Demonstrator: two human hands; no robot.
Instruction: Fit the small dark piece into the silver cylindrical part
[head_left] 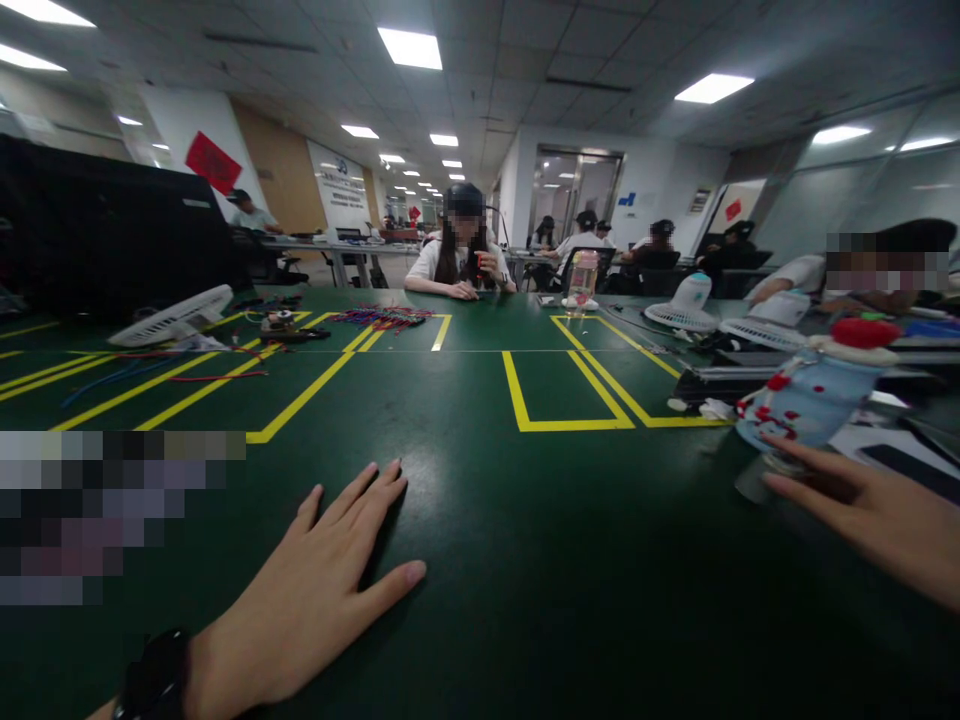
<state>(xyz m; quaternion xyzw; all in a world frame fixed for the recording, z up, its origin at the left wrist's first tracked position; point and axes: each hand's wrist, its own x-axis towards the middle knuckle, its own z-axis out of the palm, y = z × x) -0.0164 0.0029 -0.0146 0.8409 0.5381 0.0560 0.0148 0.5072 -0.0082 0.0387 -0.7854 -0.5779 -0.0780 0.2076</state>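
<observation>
While the left hand (322, 590) lies flat and empty on the green table (525, 580), the right hand (870, 515), fingers loose, reaches the blue bottle (806, 400), a white fan (174, 318) sitting far left.

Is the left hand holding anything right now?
No. The left hand lies flat, palm down, on the bare green table with nothing under its fingers.

Green table (525, 560), yellow tape lines (559, 424); on it: white fans (174, 318), wire bundle (382, 318), blue bottle (806, 400).
</observation>
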